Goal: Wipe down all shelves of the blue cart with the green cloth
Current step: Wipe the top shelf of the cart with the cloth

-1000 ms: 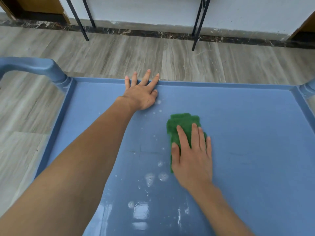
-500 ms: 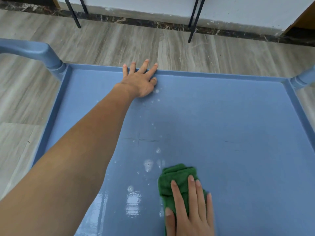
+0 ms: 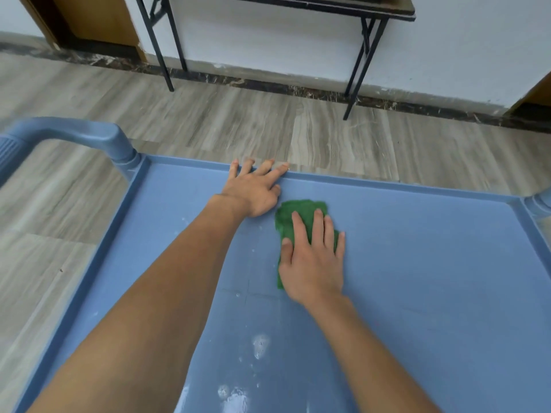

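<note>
The right hand point(image 3: 313, 263) lies flat on the cloth point(image 3: 301, 208), its fingers point(image 3: 318, 225) straight and slightly apart, pressing the cloth onto the top shelf point(image 3: 432, 278) of the cart. The green cloth is folded; it shows past the fingertips on the far side and along the thumb side, and the palm covers the rest. The left hand point(image 3: 253, 192) rests palm down on the shelf just beside the cloth, its fingers point(image 3: 275, 171) spread and straight, their tips on the far rim point(image 3: 387, 186). Its thumb almost meets the cloth's far corner. Foam spots point(image 3: 260, 345) lie on the shelf well behind the right wrist, between the two forearms. The handle point(image 3: 89, 131) rises at the corner, left of the left fingers. Beyond the fingertips are the floor point(image 3: 208, 120) and a table point(image 3: 354, 70) by the wall.
</note>
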`<state>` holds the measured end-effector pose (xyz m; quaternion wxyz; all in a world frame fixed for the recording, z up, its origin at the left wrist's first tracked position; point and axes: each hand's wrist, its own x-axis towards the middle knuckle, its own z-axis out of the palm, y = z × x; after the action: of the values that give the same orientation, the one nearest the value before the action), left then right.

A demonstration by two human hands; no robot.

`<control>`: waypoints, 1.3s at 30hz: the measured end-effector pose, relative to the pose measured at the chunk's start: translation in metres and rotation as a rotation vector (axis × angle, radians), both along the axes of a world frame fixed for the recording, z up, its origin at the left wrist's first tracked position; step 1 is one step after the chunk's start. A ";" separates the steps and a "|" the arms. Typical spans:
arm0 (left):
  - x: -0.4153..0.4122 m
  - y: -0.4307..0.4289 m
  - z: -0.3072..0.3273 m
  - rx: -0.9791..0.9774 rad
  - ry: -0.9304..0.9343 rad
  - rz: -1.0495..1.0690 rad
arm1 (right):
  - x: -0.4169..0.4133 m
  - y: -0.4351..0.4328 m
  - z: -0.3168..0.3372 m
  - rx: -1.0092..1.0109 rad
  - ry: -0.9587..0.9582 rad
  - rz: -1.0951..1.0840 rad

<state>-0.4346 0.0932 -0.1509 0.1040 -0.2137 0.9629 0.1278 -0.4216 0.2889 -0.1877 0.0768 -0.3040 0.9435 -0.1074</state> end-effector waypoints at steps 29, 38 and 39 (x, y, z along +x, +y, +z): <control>0.034 -0.022 0.011 0.030 -0.134 0.052 | 0.168 0.114 -0.010 -0.062 0.234 0.004; 0.038 -0.020 0.010 0.045 -0.108 0.061 | 0.206 0.129 -0.027 0.010 0.356 -0.129; 0.038 -0.020 0.011 0.042 -0.103 0.064 | 0.200 0.124 -0.027 -0.018 0.370 -0.126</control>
<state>-0.3967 0.0735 -0.1402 0.1539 -0.2483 0.9461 0.1398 -0.2219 0.4132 -0.2147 -0.1076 -0.2597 0.9576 -0.0626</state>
